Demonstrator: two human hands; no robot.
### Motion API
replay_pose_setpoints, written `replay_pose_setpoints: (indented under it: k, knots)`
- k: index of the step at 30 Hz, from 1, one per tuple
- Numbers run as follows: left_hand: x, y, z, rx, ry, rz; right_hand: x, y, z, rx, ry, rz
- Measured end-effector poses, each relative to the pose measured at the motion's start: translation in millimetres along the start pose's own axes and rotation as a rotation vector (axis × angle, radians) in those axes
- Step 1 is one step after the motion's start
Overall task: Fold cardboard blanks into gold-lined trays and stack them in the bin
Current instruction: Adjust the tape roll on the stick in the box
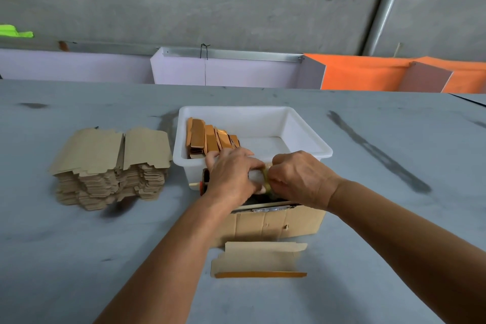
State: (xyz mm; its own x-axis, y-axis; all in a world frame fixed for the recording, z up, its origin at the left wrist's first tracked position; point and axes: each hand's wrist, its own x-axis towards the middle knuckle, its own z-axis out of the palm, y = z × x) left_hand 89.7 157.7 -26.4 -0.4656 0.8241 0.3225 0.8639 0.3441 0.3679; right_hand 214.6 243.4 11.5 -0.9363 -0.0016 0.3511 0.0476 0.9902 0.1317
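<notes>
Both hands meet over the near rim of the bin, fingers [256, 166] curled around a small pale roll with a yellowish edge [259, 177]; what it is cannot be told. The left hand [231, 173] wraps the roll from the left, and the right hand [297, 179] pinches its yellowish end from the right. Beneath them sits an open brown corrugated cardboard box [276, 223] with dark contents, touching the front wall of the white rectangular plastic bin [310, 150]. Inside the bin, against its left wall, a row of folded gold-lined cardboard trays [207, 137] leans together. One flat brown cardboard blank with a gold strip along its near edge [260, 259] lies on the grey tabletop [381, 218] just in front of the box. Left of the bin stands a tall stack of unfolded brown cardboard blanks [110, 166].
</notes>
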Motion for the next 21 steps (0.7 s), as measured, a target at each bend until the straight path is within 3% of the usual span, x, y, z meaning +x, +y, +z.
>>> replay_pose_setpoints:
  k: [4, 8, 13, 16, 21]
  knots:
    - [0.2, 0.9, -1.1, -0.003, -0.01, -0.006, 1.6, 2.6, 4.5, 0.039, 0.035, 0.027]
    - [-0.2, 0.5, -1.6, -0.021, -0.013, -0.013, 3.5, 7.2, 17.0, 0.17, 0.089, 0.187]
    - [-2.3, 0.3, -2.7, -0.014, -0.004, -0.012, -4.2, 14.6, 21.3, 0.655, 0.091, 0.578]
    - [-3.0, 0.8, -2.4, -0.034, 0.017, -0.016, -5.9, 14.0, 15.6, 0.834, 0.053, 0.676]
    - [-3.5, 1.8, -2.3, -0.057, 0.046, -0.022, 2.8, 8.8, 8.5, 0.761, 0.016, 0.703]
